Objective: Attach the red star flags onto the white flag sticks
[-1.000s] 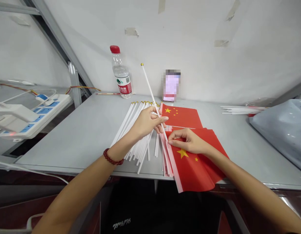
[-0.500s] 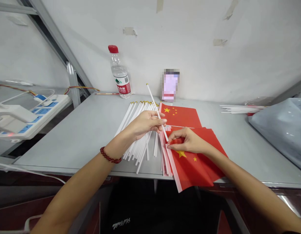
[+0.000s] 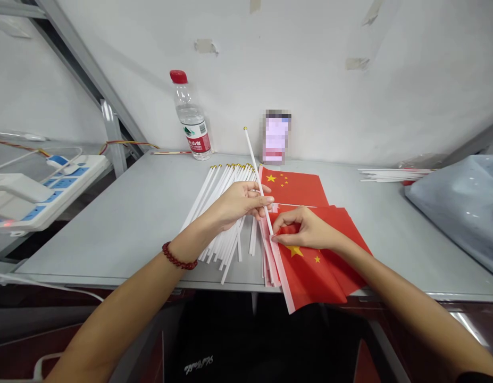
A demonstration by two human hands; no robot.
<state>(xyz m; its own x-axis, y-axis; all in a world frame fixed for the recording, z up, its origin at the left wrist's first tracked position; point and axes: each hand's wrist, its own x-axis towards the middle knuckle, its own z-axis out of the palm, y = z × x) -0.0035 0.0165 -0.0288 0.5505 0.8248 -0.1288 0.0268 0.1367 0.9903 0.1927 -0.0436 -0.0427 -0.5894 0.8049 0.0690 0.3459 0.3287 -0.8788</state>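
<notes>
- Pinching a stick [image 3: 253,157] at centre: left hand [image 3: 242,205]
- Pinching a flag [image 3: 312,279] by its edge, right of centre: right hand [image 3: 304,229]
- Lying left of centre: more sticks [image 3: 225,243]

1 red beaded bracelet [image 3: 179,257], black clothing [image 3: 230,335]

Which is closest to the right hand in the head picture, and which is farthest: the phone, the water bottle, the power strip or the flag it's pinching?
From the right hand:
1. Flag: touching, pinched by the fingers.
2. Phone: behind the hand, by the wall.
3. Water bottle: also by the wall, left of the phone.
4. Power strip: far left.
</notes>
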